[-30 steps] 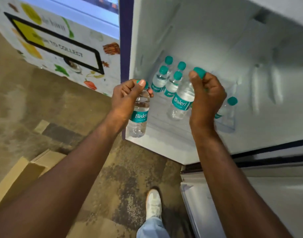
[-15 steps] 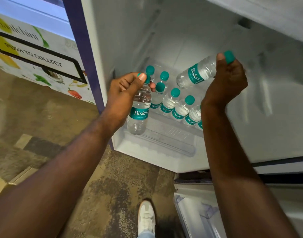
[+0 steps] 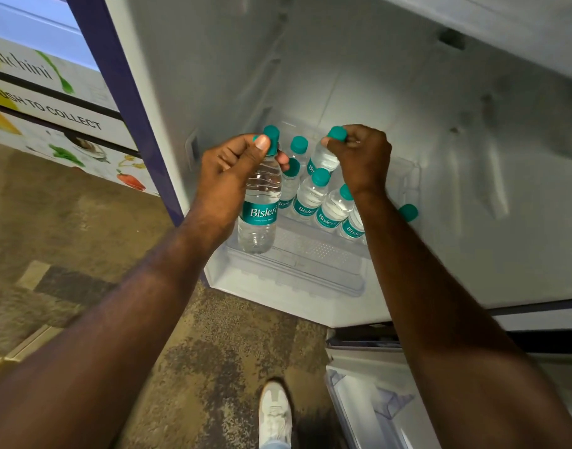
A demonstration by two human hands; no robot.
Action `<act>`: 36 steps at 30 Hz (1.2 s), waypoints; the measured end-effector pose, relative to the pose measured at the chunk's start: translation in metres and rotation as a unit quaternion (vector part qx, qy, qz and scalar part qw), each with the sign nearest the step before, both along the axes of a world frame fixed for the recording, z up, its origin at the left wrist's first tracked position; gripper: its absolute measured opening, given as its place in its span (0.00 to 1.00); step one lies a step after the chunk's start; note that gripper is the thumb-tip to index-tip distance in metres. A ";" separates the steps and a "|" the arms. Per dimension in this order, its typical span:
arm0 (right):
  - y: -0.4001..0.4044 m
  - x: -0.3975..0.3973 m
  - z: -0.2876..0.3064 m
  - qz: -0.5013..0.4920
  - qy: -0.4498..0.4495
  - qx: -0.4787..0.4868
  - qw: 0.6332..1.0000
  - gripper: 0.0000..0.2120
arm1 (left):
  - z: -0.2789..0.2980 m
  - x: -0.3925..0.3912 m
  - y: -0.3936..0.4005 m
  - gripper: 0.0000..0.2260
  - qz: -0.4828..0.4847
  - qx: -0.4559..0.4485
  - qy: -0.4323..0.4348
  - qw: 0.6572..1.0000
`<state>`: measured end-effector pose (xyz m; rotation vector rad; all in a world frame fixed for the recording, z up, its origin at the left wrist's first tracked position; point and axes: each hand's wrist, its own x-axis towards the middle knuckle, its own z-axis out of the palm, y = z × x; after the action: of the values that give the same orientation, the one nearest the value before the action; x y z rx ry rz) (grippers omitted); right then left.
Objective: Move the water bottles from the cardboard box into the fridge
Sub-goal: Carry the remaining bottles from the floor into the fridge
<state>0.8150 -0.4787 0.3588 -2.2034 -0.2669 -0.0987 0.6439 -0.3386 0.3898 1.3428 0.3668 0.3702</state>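
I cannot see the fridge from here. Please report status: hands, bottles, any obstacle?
Left hand grips one bottle by its neck. Right hand pinches another bottle by its cap, among standing bottles. No obstacle.

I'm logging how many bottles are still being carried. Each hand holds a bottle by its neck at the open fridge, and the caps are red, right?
Not quite: the caps are teal, not red. The head view shows the left hand holding one bottle and the right hand another bottle, each near its teal cap, at the fridge.
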 end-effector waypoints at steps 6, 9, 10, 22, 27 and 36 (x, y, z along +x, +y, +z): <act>0.005 0.004 -0.008 0.040 0.021 -0.092 0.995 0.17 | -0.001 0.002 0.000 0.10 0.007 0.003 -0.002 1.000; 0.004 0.004 -0.010 0.055 0.024 -0.116 0.991 0.18 | -0.004 0.004 -0.001 0.10 0.006 0.003 -0.009 1.000; 0.004 0.004 -0.011 0.058 0.027 -0.120 0.991 0.19 | -0.005 0.004 -0.001 0.10 0.006 0.004 -0.011 1.000; -0.006 0.002 -0.011 0.052 0.085 -0.032 0.995 0.17 | -0.004 0.017 -0.006 0.11 0.025 0.006 -0.049 0.998; -0.012 -0.031 0.012 0.013 -0.004 0.099 0.995 0.17 | 0.006 0.031 -0.011 0.09 0.056 0.021 -0.076 0.995; -0.008 -0.074 0.040 0.123 -0.055 0.188 0.973 0.27 | 0.038 0.077 -0.024 0.07 0.011 0.033 -0.138 0.990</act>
<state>0.7413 -0.4872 0.3991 -1.7761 -0.5354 -0.1239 0.7213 -0.3630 0.4282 1.3321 0.1381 0.5831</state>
